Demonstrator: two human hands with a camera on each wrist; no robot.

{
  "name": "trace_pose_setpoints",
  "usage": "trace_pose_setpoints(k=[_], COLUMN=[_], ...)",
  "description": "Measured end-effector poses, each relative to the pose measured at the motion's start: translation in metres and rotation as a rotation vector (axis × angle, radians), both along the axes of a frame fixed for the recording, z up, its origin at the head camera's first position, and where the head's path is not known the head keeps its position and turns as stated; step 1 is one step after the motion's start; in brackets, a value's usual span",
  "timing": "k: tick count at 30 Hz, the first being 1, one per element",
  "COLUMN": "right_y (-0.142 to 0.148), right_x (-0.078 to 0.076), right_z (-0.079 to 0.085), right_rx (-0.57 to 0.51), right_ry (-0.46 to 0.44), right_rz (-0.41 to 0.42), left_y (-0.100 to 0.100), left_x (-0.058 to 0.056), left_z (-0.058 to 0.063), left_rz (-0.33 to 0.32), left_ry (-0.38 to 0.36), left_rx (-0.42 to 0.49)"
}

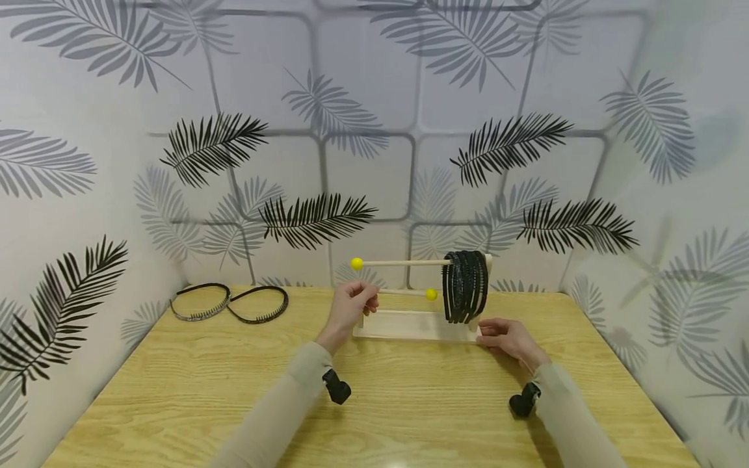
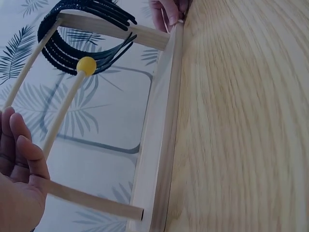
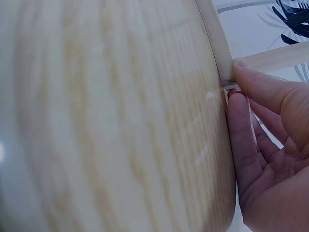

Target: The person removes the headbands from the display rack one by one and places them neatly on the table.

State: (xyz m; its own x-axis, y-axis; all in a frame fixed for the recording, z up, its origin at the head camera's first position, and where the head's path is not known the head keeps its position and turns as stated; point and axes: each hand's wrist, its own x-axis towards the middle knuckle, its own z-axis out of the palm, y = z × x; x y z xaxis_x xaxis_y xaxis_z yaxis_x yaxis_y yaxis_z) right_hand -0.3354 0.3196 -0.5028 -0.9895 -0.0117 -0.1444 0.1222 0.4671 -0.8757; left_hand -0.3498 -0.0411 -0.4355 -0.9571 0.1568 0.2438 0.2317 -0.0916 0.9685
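A pale wooden stand (image 1: 409, 326) has a long tray-like base, an upright post at each end and two rods tipped with yellow balls. My left hand (image 1: 351, 304) grips the top of its left post, where the lower rod starts. At the right end, my right hand (image 1: 506, 335) pinches the base corner between thumb and forefinger, seen closer in the right wrist view. Several black toothed headbands (image 1: 465, 286) hang bunched from the upper rod (image 1: 404, 263), close to the right post (image 2: 149, 37). The lower rod's yellow ball (image 1: 431, 294) points toward them.
Two more headbands, one dark and patterned (image 1: 201, 302) and one black (image 1: 257, 305), lie at the back left of the wooden table (image 1: 409, 403). Leaf-patterned walls (image 1: 374, 169) enclose the table behind and on both sides.
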Motion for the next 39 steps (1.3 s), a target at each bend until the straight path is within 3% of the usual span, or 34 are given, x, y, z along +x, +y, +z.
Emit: trace_pose_setpoints(k=[7,15,30,39], right_y=[0.001,0.001,0.002,0.000], right_x=[0.001,-0.001,0.001,0.001], right_z=[0.000,0.001,0.000,-0.001], right_rx=[-0.008,-0.008,-0.021,-0.015], right_ry=[-0.005,0.002,0.010,0.009], right_rz=[-0.007,0.000,0.001,-0.004], left_y=[0.016,0.031,0.059,0.073], left_x=[-0.002,0.002,0.007,0.017], left_z=[-0.008,-0.016,-0.002,0.007], left_rz=[0.010,-0.063,-0.117,-0.126], left_ry=[0.036,0.080,0.076,0.066], left_rx=[-0.016,-0.063,-0.037,-0.051])
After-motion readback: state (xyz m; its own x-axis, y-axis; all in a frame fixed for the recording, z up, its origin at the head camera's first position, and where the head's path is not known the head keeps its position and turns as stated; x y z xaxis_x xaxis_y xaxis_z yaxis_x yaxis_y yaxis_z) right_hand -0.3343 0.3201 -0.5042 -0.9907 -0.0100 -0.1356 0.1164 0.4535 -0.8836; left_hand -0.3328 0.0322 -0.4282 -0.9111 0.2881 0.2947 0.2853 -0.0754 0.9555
